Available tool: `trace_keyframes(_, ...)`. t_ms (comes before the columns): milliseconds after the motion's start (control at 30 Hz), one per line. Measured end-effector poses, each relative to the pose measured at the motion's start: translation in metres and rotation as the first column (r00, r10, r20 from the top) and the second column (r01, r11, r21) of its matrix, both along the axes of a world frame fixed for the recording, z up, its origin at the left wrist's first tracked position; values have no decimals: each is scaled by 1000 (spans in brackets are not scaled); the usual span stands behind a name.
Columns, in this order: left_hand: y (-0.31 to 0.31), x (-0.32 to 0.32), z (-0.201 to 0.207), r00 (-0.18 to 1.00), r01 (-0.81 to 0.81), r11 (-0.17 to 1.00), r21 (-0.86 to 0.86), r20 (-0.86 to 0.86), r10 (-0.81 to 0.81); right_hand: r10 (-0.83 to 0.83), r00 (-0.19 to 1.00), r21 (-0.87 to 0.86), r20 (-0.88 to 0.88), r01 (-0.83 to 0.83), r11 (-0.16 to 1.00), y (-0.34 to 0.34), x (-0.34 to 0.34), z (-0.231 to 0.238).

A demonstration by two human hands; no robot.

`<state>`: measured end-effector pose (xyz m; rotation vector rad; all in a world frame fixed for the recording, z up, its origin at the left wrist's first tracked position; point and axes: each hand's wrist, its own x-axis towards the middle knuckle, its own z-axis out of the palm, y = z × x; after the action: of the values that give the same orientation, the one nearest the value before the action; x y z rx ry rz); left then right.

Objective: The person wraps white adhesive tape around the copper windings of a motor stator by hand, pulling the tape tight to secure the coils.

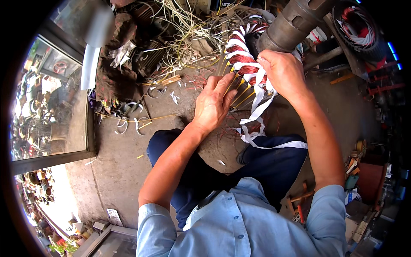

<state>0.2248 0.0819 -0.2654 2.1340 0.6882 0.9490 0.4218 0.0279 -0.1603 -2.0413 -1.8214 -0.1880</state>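
Where the wrapping stands: While white bands already circle the visible arc of a red wire coil (240, 57), the binding looks well advanced but unfinished, with a long end of white tape (258, 112) hanging free.

Coil: Seated at the top of a dark, slotted core (246, 102), just ahead of the worker's knees, with yellow strips (243, 92) showing along the core's near edge.

Right hand (284, 75): Curled closed on the white tape at the coil's near side, its fingertips hidden.

Left hand (214, 100): Thumb and fingers parted, fingertips against the near edge by the yellow strips; the two hands are apart.

Tape's tail: Looping down to lie across the navy trousers (278, 165), likely enough for further turns.

Out of sight: The stretch beneath the right hand and past the metal cylinder (295, 23); whether it is bound cannot be told.

Nearby: A second wire ring (359, 32), at upper right, with white bands showing.
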Motion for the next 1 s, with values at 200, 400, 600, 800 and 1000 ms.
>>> trace_keyframes(200, 12, 14, 1, 978, 40, 990, 137, 199, -67, -45, 999, 66, -24, 46, 997, -5, -6, 4)
trace_keyframes(400, 12, -8, 16, 922, 290, 880, -376, 357, -151, 44, 475, 77, -879, 51, 996, -22, -10, 40)
trace_keyframes(600, -4, -55, 27, 895, 315, 764, -564, 445, -40, 142, 50, 135, -989, -111, 985, -66, -10, 68)
trace_keyframes(800, -43, -195, 27, 772, 94, 621, -779, 451, 449, 110, 132, 105, -985, -42, 994, -113, 3, 74)
trace_keyframes(1000, -90, -491, -3, 518, -373, 375, -849, 145, 843, 151, 205, 114, -967, -183, 976, -116, 11, 71)
